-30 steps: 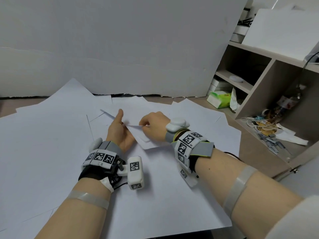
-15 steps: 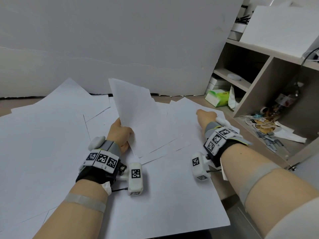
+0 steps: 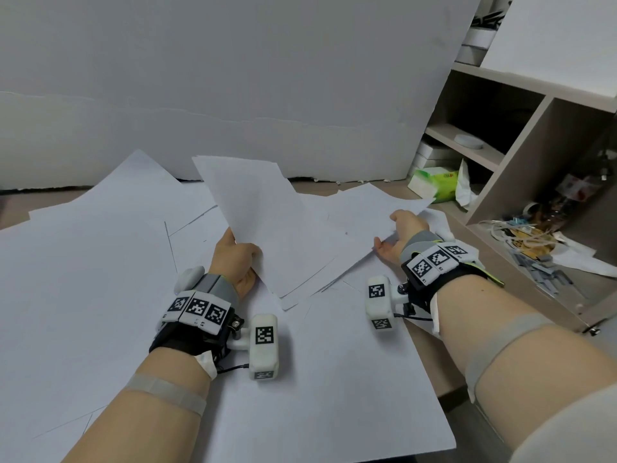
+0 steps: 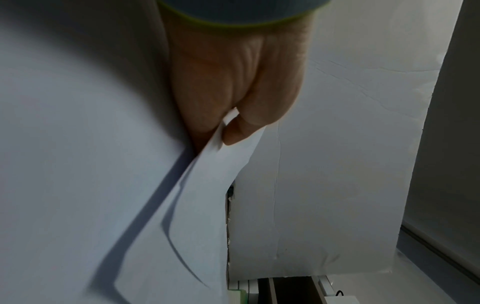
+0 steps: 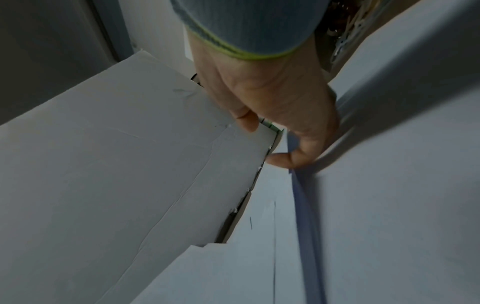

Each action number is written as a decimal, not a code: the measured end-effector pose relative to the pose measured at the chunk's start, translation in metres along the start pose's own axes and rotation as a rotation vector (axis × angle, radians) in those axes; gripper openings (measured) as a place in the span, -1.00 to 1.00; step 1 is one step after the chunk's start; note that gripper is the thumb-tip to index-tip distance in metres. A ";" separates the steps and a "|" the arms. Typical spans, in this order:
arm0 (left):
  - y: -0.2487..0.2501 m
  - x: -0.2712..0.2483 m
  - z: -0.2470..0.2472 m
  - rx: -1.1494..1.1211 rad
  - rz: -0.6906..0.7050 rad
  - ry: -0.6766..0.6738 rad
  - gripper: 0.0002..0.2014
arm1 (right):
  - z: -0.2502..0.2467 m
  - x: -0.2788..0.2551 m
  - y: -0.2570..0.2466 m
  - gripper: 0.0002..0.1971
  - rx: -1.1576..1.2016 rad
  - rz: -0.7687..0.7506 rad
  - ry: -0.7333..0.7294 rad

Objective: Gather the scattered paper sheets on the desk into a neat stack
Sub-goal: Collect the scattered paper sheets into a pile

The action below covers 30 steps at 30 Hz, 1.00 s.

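Several white paper sheets (image 3: 83,279) lie overlapping across the desk. My left hand (image 3: 238,259) holds one sheet (image 3: 257,208) tilted up off the pile at the centre. In the left wrist view the thumb (image 4: 239,133) pinches that sheet's (image 4: 207,195) near edge. My right hand (image 3: 405,228) is at the right side of the pile, gripping the edge of another sheet (image 3: 360,212), which is slightly raised. In the right wrist view the fingers (image 5: 285,160) curl at that sheet's (image 5: 389,185) lifted edge; the fingertips under it are hidden.
A white board (image 3: 233,95) stands along the back of the desk. A shelf unit (image 3: 534,155) rises at the right, with a green tissue pack (image 3: 437,182) beside it and loose clutter (image 3: 527,235) on its lower shelf. Bare desk (image 3: 430,359) shows at the right edge.
Both hands were together on one sheet at the centre. The left hand has tilted that sheet up. The right hand has let go, moved right and taken hold of another sheet's edge.
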<state>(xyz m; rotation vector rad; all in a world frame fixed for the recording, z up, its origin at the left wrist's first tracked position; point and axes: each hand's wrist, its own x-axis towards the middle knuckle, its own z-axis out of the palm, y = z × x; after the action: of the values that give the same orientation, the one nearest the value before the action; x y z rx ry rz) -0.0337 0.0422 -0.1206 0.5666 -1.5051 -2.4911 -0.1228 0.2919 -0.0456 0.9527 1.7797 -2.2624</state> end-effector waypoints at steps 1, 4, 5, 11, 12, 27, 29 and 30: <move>-0.001 0.000 0.000 -0.005 -0.003 -0.003 -0.42 | 0.001 0.001 0.002 -0.79 -0.018 -0.011 -0.024; -0.001 0.003 -0.001 -0.019 -0.009 -0.006 -0.43 | 0.006 0.005 0.008 -0.97 -0.320 -0.104 -0.006; -0.001 0.003 -0.001 -0.027 -0.010 -0.009 -0.43 | 0.007 0.006 0.008 -0.94 -0.392 -0.146 0.006; 0.002 0.002 -0.002 -0.125 -0.015 0.003 -0.45 | 0.016 -0.010 -0.003 -0.62 -0.750 -0.671 0.200; 0.003 0.002 -0.002 -0.144 -0.017 0.008 -0.45 | 0.019 -0.017 -0.006 -0.55 -0.733 -0.768 0.221; 0.003 0.000 -0.005 -0.191 -0.008 0.016 -0.40 | 0.046 -0.079 -0.052 -0.50 -0.440 -1.138 0.053; 0.002 0.000 -0.004 -0.190 -0.008 0.026 -0.40 | 0.049 -0.084 -0.054 -0.52 -0.424 -1.157 0.027; 0.002 0.000 -0.004 -0.191 -0.011 0.031 -0.40 | 0.050 -0.086 -0.055 -0.53 -0.408 -1.177 0.019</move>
<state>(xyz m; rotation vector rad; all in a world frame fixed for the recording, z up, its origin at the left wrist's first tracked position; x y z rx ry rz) -0.0323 0.0375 -0.1204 0.5788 -1.2375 -2.5835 -0.0997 0.2386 0.0522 -0.2860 3.1451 -2.0679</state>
